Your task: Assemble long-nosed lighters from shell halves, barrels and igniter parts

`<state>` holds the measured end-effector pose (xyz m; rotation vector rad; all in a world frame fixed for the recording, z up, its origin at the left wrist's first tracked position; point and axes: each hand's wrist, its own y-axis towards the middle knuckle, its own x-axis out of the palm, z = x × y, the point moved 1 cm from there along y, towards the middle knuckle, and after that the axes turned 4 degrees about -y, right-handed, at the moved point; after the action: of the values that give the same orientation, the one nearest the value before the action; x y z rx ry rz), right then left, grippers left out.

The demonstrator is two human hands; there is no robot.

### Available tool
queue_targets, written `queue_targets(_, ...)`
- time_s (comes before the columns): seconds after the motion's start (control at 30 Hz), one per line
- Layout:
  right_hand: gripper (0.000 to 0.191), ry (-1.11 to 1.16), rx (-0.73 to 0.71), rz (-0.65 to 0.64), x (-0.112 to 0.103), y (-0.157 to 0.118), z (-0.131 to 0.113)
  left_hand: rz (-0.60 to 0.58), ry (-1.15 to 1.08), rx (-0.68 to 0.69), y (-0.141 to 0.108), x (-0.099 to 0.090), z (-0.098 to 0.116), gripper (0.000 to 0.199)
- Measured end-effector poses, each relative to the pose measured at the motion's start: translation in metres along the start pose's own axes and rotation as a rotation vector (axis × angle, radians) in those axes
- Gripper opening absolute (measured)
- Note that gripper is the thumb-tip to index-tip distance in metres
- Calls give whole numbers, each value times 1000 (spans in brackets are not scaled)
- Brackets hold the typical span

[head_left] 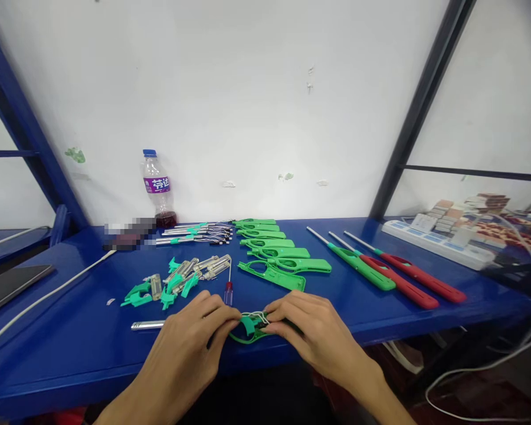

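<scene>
From my remote seat, I have the left hand (194, 330) pinching the green casing (249, 340), the right hand (312, 321) closed at the fingertips on white wires (259, 315). The casing lies between, near both, its long axis running left-right; 1 screwdriver (229, 293) rests beyond.

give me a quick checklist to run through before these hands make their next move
1. Left hand steadying the green casing: ok, fingers at its left end.
2. Right hand gripping the intended part: cannot tell, fingers hide it.
3. White wires lying inside the casing: cannot tell, partly covered.
4. Casing closed: not ok, the teal piece shows uncovered.
5. Screwdriver nearby: ok, just beyond the left hand.
</scene>
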<state>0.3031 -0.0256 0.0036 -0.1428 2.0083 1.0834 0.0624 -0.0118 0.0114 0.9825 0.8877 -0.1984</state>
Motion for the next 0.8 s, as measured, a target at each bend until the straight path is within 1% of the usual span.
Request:
queue_targets(0.13,11,-11,-20,-1,0,0,1,-11,-42,-30,-1,2,0,21)
queue_targets(0.27,11,-8,-29,0,0,0,0,-36,-59,-18,-1,4,0,21)
queue_targets(0.5,10,-12,-35,9,1,0,0,-106,44,39,0,2,-2,38)
queue_targets(0.8,10,-10,-56,31,0,-1,2,-61,89,102,5,1,-1,42)
